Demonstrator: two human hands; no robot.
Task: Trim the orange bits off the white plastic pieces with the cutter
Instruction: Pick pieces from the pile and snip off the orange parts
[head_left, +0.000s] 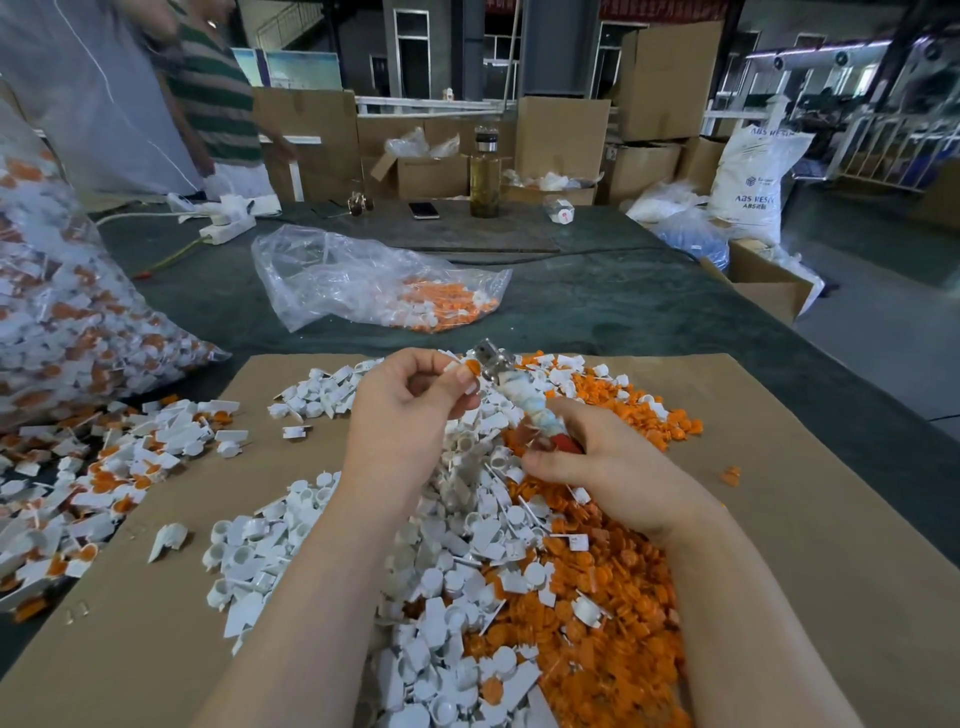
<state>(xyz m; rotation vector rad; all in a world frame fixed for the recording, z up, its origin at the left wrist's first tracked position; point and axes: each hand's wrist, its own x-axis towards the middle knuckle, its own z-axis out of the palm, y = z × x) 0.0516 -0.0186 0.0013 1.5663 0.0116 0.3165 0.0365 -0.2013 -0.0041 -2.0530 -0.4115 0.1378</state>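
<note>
My left hand (410, 410) pinches a small white plastic piece with an orange bit (470, 370) between thumb and fingers. My right hand (597, 467) grips the cloth-wrapped handles of the cutter (524, 402). Its metal jaws (491, 358) sit right at the orange bit. Below both hands lies a heap of white pieces (457, 545) on brown cardboard (810, 519). Orange offcuts (613, 597) are piled to the right of the white heap.
A clear bag of uncut pieces (78, 322) bulges at the left, with loose uncut pieces (104, 467) spilled beside it. Another clear bag (374, 280) lies on the green table cover. A bottle (485, 171), a phone (423, 210) and boxes stand farther back. A person stands at the far left.
</note>
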